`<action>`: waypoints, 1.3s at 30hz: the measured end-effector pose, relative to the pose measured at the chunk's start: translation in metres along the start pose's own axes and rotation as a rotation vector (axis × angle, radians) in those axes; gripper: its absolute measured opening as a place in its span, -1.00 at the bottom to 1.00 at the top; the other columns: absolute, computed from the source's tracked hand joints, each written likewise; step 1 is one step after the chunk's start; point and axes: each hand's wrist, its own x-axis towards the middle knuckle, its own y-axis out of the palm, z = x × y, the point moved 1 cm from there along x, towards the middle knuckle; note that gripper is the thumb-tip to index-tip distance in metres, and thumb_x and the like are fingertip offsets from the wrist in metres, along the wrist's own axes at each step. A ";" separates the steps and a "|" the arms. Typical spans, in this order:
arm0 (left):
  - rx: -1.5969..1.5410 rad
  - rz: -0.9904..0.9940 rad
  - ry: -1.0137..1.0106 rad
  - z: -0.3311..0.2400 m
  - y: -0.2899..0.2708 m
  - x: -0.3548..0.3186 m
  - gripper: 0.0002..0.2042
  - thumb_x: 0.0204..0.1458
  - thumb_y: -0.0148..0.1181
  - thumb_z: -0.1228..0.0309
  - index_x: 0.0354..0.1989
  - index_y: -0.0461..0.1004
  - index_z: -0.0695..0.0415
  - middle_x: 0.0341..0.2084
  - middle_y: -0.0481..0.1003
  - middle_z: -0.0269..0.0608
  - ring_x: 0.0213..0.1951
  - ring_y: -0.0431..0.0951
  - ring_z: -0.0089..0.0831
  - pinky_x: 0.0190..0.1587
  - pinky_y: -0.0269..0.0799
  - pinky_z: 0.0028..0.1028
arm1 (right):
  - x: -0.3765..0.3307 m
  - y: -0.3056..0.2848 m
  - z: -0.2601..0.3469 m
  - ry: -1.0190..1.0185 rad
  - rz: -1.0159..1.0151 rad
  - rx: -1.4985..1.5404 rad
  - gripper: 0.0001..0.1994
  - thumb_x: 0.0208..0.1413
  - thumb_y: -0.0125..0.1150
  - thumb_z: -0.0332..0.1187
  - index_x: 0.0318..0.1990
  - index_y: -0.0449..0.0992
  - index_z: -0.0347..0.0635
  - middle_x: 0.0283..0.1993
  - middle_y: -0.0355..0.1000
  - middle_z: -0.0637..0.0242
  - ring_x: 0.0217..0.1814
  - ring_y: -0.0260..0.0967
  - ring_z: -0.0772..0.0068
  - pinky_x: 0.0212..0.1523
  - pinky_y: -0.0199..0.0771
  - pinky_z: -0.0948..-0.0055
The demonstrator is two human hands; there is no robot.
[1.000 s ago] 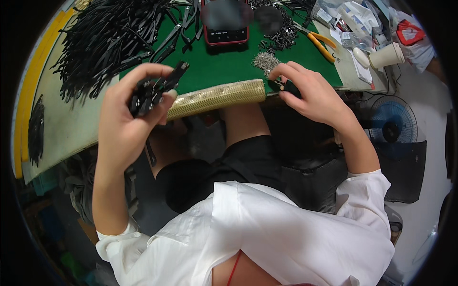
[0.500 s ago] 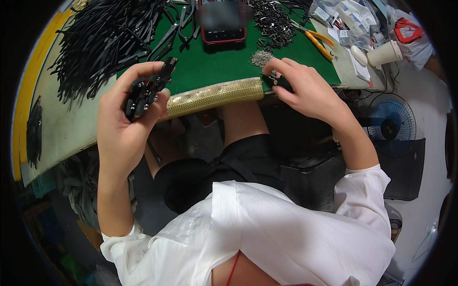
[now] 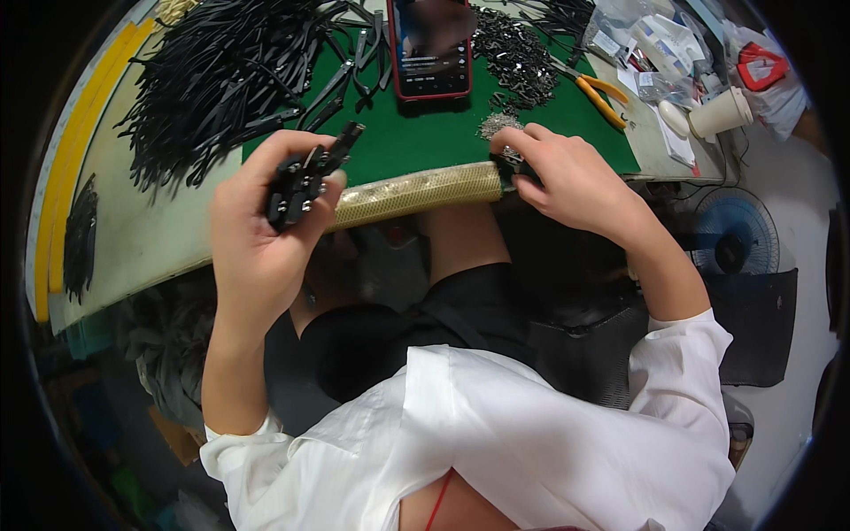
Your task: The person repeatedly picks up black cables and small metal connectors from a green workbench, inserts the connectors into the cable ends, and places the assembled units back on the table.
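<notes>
My left hand [image 3: 257, 208] is raised over the near left part of the bench, its fingers closed around a cluster of small black hinge-like pieces [image 3: 301, 184] with shiny screw heads. My right hand [image 3: 575, 181] hangs at the bench edge, fingertips pinched together beside a small heap of tiny silver metal parts [image 3: 498, 126]. Something dark [image 3: 524, 168] shows under its fingers, mostly hidden, so its kind cannot be told. Between the hands, a gold mesh-patterned padded strip [image 3: 416, 190] runs along the front edge of the green mat [image 3: 398, 146].
Long black strips like eyeglass temples [image 3: 204, 88] are heaped at the left. A red-framed phone [image 3: 432, 80] stands at the back. Small black parts [image 3: 518, 62], orange-handled pliers [image 3: 604, 102], plastic bags [image 3: 651, 44] and a white cup [image 3: 722, 113] lie rightward. A fan [image 3: 730, 243] stands below.
The view has shifted, so the bench and both hands appear a little farther right and lower. My right fingers have curled in more, and the dark thing in them shows less.
</notes>
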 end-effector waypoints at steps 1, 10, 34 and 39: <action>-0.016 -0.004 0.002 0.001 0.001 0.000 -0.83 0.06 0.24 0.60 -0.16 0.49 0.26 -0.59 0.36 -0.49 -0.50 0.27 -0.78 -0.45 0.16 -0.70 | 0.000 -0.001 0.001 0.013 0.012 -0.006 -0.67 0.05 0.17 -0.45 0.01 0.42 -0.09 -0.12 0.45 0.04 -0.16 0.46 -0.09 -0.10 0.45 0.12; 0.424 -0.091 0.510 0.004 0.020 -0.001 -0.52 -0.38 0.26 0.66 -0.11 0.52 0.28 -0.33 0.60 0.00 -0.38 0.62 -0.05 -0.34 0.54 -0.34 | -0.008 -0.012 0.063 -0.011 0.124 1.364 -0.64 0.21 0.18 -0.36 0.16 0.38 -0.01 -0.12 0.37 0.33 -0.62 0.28 0.74 -0.64 0.28 0.75; 0.588 -0.027 0.578 0.011 0.017 -0.008 -0.46 -0.46 0.25 0.68 -0.09 0.52 0.33 -0.50 0.54 -0.10 -0.49 0.60 -0.29 -0.41 0.50 -0.46 | 0.001 0.013 0.092 0.034 0.056 1.499 -0.69 0.36 -0.04 -0.29 0.14 0.21 -0.22 -0.44 0.43 0.37 -0.70 0.18 0.72 -0.68 0.12 0.71; 0.726 -0.038 0.555 0.017 0.021 -0.001 -0.54 -0.34 0.31 0.58 -0.11 0.48 0.28 -0.47 0.56 -0.13 -0.48 0.59 -0.19 -0.47 0.47 -0.36 | 0.009 0.038 0.093 -0.191 -0.478 0.755 -0.63 0.24 0.07 -0.46 0.16 0.19 -0.28 -0.40 0.46 0.19 -0.56 0.38 0.45 -0.50 0.34 0.47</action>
